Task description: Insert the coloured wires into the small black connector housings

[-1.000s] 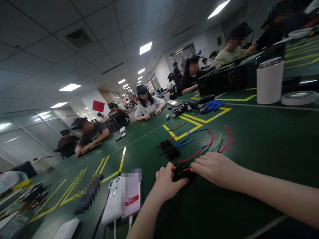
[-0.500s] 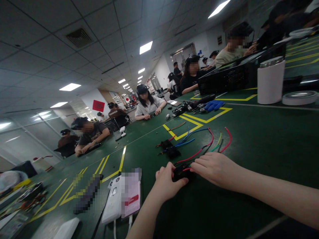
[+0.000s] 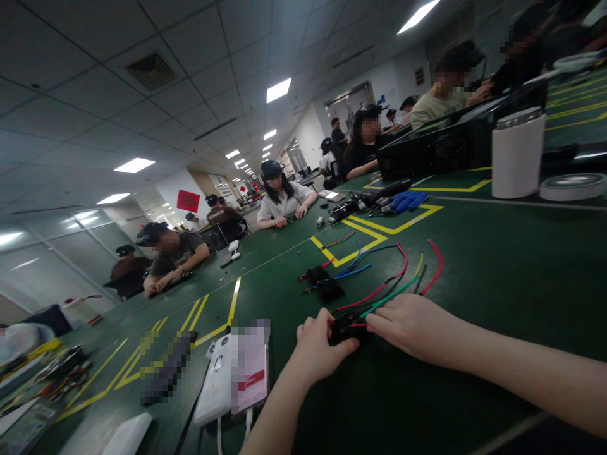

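Note:
Between my hands lies a small black connector block (image 3: 348,323) with coloured wires running from it. My left hand (image 3: 318,338) grips the block's left side, thumb in front and fingers behind. Pinched in my right hand (image 3: 408,325) is a red wire (image 3: 360,325) at the block's right side; the fingertips are partly hidden. A green wire (image 3: 389,296) leaves the block behind the right hand, and a longer red wire (image 3: 370,296) curves away past it. Just beyond sits a second black block (image 3: 325,283) with blue wires (image 3: 353,272) and red ones.
A power bank (image 3: 215,379) and a phone (image 3: 251,370) with cables lie left of my arm. Farther back are tools with blue handles (image 3: 410,201). A pale cup (image 3: 516,155) and its lid (image 3: 573,186) stand at right. Other people sit around the green table (image 3: 474,253).
My right hand has shifted slightly right, away from the block, exposing more of the red and green wires. My left hand stays in place on the block.

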`<state>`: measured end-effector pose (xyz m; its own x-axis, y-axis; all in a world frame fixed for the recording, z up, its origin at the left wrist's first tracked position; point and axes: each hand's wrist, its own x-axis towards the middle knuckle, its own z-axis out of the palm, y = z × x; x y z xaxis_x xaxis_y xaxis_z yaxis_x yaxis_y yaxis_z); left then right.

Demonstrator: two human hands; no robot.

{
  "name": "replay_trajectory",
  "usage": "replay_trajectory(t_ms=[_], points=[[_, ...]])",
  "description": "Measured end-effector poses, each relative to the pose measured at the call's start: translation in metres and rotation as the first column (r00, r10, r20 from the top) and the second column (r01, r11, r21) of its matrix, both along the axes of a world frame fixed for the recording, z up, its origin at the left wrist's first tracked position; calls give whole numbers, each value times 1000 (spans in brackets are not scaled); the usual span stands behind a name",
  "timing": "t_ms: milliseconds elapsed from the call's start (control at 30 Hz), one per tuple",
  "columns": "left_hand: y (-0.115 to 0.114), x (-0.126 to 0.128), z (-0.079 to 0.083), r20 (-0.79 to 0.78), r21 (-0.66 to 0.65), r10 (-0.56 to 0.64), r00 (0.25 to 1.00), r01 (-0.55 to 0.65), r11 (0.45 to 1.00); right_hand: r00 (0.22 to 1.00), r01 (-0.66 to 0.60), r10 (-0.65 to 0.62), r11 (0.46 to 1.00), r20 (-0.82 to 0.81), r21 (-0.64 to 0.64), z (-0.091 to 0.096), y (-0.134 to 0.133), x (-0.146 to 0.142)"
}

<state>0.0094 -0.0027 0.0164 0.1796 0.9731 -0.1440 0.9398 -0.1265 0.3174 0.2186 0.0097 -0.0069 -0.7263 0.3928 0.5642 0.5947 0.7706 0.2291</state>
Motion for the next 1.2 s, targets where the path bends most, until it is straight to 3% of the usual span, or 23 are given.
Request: replay_trajectory(t_ms=[233,467,667,967,1100,1200], points=[[0,-1,-1,4,4,7,1000,-7,1000,996,-28,37,994,-87,105,6,-1,0],[0,0,-1,3,1,7,1000,-7,1000,999,19,-16,998,45,-54,-1,-2,-1],[0,-1,0,6,-12,11,1000,-11,1000,997,44,-40,998,67,-54,-3,0,-2],[0,1,0,-2,16,8,1000,-8,1000,987,25,-1,989,-158,148,10,-3,-1],[-1,-1,1,9,4,6,1000,-6,1000,979,106,-74,980,-189,166,18,0,-1],[-1,-6,1,24,-18,-7,1000,7,1000,970,185,-169,980,-176,78,23,7,-1]])
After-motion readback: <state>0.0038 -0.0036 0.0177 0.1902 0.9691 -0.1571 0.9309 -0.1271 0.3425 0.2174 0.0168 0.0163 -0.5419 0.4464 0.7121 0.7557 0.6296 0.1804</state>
